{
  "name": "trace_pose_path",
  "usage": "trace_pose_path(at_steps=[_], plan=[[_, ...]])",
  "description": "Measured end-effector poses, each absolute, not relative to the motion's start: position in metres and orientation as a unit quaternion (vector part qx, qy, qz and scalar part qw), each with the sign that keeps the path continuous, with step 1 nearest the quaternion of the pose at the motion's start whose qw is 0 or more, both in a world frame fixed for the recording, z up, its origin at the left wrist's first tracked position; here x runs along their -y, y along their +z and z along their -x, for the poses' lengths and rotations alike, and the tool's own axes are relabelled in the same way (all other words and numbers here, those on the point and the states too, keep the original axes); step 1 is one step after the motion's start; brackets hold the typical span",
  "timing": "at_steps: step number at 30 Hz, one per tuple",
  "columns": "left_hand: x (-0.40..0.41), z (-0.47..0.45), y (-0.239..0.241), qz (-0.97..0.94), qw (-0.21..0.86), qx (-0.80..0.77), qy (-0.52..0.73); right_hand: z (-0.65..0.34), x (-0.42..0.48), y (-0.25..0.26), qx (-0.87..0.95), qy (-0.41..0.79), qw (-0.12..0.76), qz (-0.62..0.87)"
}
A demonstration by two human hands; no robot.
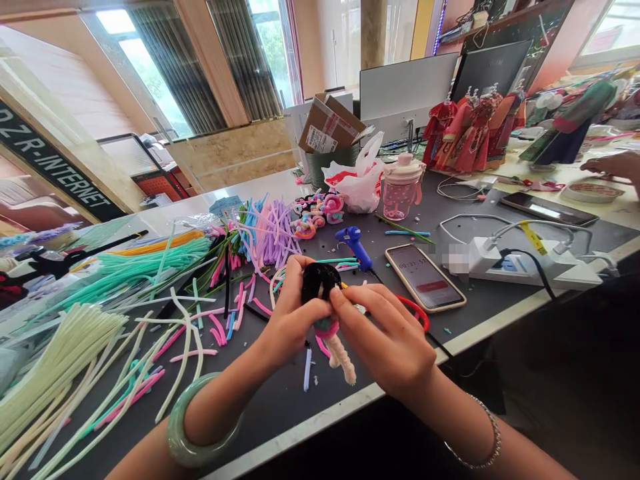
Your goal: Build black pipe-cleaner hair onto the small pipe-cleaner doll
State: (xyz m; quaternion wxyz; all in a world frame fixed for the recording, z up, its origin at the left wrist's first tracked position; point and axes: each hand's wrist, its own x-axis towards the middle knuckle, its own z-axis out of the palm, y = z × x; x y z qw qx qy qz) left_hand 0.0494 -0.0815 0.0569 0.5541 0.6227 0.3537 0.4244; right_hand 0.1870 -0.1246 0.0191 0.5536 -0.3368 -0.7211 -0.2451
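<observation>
Across your dark desktop (280, 400), cream pipe cleaners (65, 363) fan out at near left. Near centre, your right hand (395, 333) pinches and your left hand (287, 317) grips the black-topped pipe-cleaner doll (327, 328); just beyond lies the blue glue gun (356, 247).

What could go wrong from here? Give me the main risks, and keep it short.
1. The left hand and right hand both pinch the small figure; pressing too hard might bend its fuzzy parts.
2. The blue glue gun lies just beyond them; if hot, which I can't tell, it could burn a knuckle.
3. The pink bottle shares the table with the power strip; a spill might reach the plugs.
</observation>
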Motion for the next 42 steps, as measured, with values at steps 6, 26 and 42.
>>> trace_pose_path(at_steps=[6, 26, 42], plan=[[0.079, -0.051, 0.056, -0.628, 0.557, -0.319, 0.441, -0.188, 0.124, 0.019, 0.723, -0.247, 0.549, 0.339], [0.082, -0.056, 0.060, -0.589, 0.599, -0.305, 0.448, -0.194, 0.122, 0.028, 0.749, -0.198, 0.551, 0.310], [0.081, -0.061, 0.064, -0.474, 0.722, -0.318, 0.391, -0.204, 0.116, 0.039, 0.794, -0.258, 0.486, 0.258]])
